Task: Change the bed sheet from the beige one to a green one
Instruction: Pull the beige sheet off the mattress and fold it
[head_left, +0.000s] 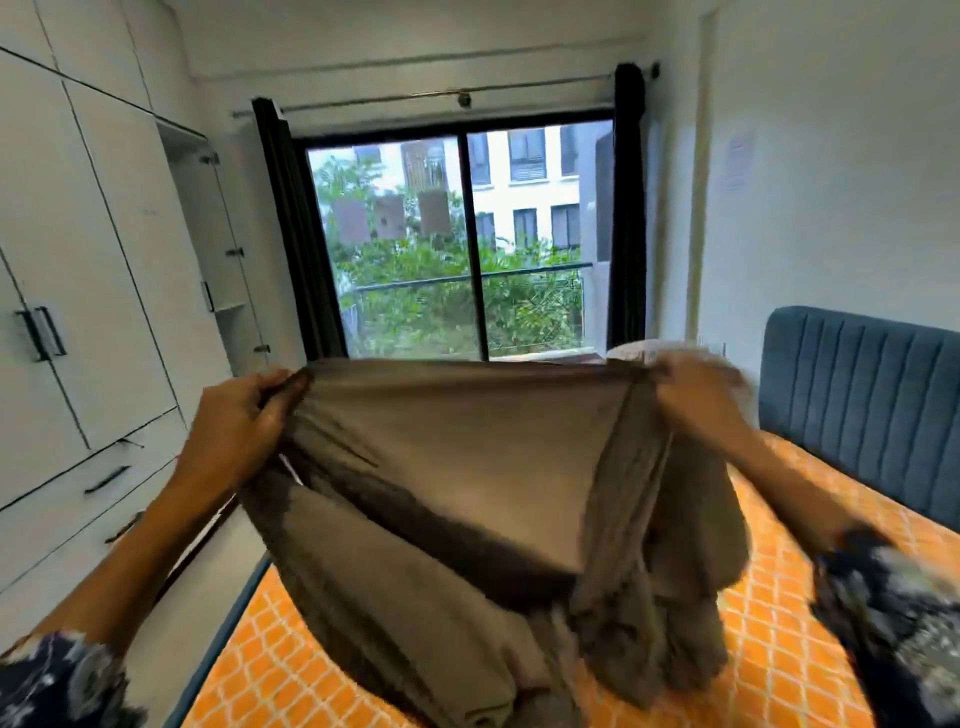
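A grey-brown, olive-toned sheet (467, 467) hangs stretched between both hands, held up in front of me above the bed. My left hand (234, 415) grips its upper left edge. My right hand (696, 395), blurred by motion, grips the upper right edge. The lower folds of the sheet droop in a bundle onto the bare mattress (779, 649), which has an orange cover with a white lattice pattern. No beige sheet shows on the bed.
A blue padded headboard (857, 405) stands at the right. White wardrobes (78, 286) line the left wall, with a narrow strip of floor beside the bed. A big window with dark curtains (467, 234) is straight ahead.
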